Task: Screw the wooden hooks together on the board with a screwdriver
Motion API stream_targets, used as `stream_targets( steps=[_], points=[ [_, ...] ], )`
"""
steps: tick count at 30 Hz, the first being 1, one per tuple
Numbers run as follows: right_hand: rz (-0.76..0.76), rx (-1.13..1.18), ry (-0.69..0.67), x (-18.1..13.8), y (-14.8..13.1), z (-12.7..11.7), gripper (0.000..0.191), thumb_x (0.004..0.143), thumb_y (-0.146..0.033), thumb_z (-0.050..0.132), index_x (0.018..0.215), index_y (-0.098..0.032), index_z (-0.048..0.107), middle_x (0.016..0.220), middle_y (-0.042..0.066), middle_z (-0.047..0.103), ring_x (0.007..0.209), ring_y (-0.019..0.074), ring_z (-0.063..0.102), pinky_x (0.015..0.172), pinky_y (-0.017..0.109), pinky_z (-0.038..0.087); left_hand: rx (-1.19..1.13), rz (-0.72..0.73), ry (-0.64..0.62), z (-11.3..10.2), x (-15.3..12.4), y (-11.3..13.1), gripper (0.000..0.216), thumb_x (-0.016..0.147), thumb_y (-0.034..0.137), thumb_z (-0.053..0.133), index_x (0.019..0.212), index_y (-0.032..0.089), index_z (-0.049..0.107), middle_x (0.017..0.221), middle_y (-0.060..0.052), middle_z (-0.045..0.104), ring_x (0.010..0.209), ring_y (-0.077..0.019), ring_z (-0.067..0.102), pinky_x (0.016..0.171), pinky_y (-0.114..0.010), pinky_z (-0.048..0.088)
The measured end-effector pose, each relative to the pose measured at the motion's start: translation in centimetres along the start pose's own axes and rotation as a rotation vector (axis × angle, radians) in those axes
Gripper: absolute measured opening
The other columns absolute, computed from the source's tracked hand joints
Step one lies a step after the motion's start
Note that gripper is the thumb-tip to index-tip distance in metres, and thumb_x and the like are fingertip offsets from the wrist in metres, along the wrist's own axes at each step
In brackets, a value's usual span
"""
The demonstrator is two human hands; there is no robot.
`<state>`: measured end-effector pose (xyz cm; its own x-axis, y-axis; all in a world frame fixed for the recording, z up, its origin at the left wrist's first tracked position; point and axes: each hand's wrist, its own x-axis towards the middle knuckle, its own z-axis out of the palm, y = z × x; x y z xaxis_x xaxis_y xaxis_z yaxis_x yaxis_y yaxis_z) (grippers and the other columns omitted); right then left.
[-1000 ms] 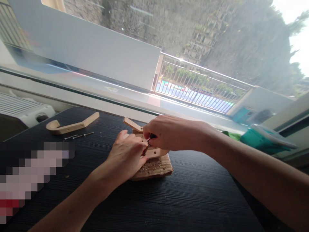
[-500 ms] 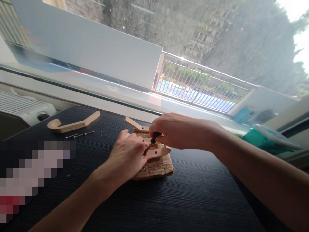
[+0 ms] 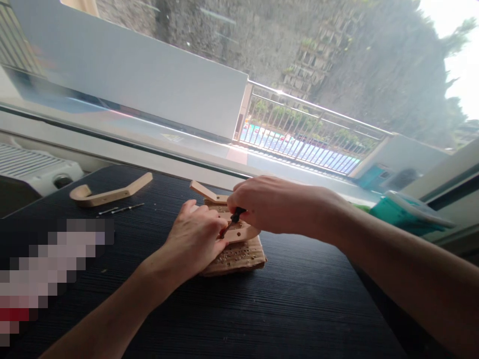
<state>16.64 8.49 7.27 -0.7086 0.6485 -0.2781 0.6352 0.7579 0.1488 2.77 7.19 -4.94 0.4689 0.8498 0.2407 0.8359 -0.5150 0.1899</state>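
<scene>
My right hand (image 3: 254,202) is closed round the black handle of a screwdriver (image 3: 235,217). Its thin shaft slants down to a curved wooden hook (image 3: 245,233) with drilled holes. My left hand (image 3: 198,229) grips that hook's left end and presses it down, its fingers close to the screwdriver's tip. What the tip touches is hidden by those fingers. Beneath the hook lies a thick piece of corrugated cardboard (image 3: 243,259), pitted with holes and strewn with shavings. Another bent wooden piece (image 3: 209,193) pokes out behind my hands, partly covered by them.
On the dark table (image 3: 299,294), a further wooden hook (image 3: 112,196) lies at the far left. Two thin metal bits (image 3: 127,208) rest in front of it. A white radiator (image 3: 37,164) stands left, a teal container (image 3: 400,212) right. The window runs along the back.
The whole view has shifted slightly, moving things a little to the left. Both hands keep their holds on the screwdriver and the wooden hook.
</scene>
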Motion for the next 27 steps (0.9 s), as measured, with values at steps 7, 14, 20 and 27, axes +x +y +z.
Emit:
stream_targets(
  steps=[7,14,20,27],
  points=[
    [-0.059,-0.013,0.024,1.3,0.2,0.6,0.016,0.080,-0.009,0.053,0.074,-0.014,0.067,0.074,0.003,0.065,0.059,0.0091,0.041,0.056,0.024,0.029,-0.033,-0.030,0.031,0.2,0.1,-0.1,0.007,0.073,0.027,0.067,0.072,0.020,0.067,0.078,-0.005,0.070,0.087,-0.0273,0.064,0.099,-0.054,0.032],
    [0.028,0.001,-0.002,2.8,-0.7,0.1,0.015,0.077,-0.009,0.055,0.073,-0.013,0.069,0.068,0.004,0.065,0.054,0.0094,0.040,0.051,0.025,0.026,-0.075,-0.018,0.065,0.4,0.1,-0.4,0.012,0.070,0.025,0.071,0.081,0.020,0.070,0.084,-0.007,0.071,0.092,-0.0292,0.064,0.098,-0.054,0.033],
    [0.060,0.053,-0.006,3.0,-0.1,0.5,0.020,0.081,-0.009,0.050,0.074,-0.014,0.068,0.075,0.006,0.068,0.064,0.0121,0.053,0.057,0.026,0.030,-0.105,-0.022,0.041,-0.1,0.1,-0.5,0.010,0.073,0.024,0.070,0.083,0.021,0.069,0.088,-0.006,0.071,0.094,-0.0282,0.062,0.099,-0.053,0.034],
    [0.115,0.161,-0.062,2.7,0.3,0.2,0.020,0.085,-0.013,0.051,0.075,-0.013,0.068,0.082,0.007,0.069,0.071,0.0132,0.057,0.063,0.025,0.034,-0.108,-0.069,0.003,-0.3,0.2,-0.5,0.012,0.071,0.027,0.073,0.079,0.019,0.069,0.083,-0.006,0.068,0.093,-0.0277,0.061,0.104,-0.055,0.032]
  ],
)
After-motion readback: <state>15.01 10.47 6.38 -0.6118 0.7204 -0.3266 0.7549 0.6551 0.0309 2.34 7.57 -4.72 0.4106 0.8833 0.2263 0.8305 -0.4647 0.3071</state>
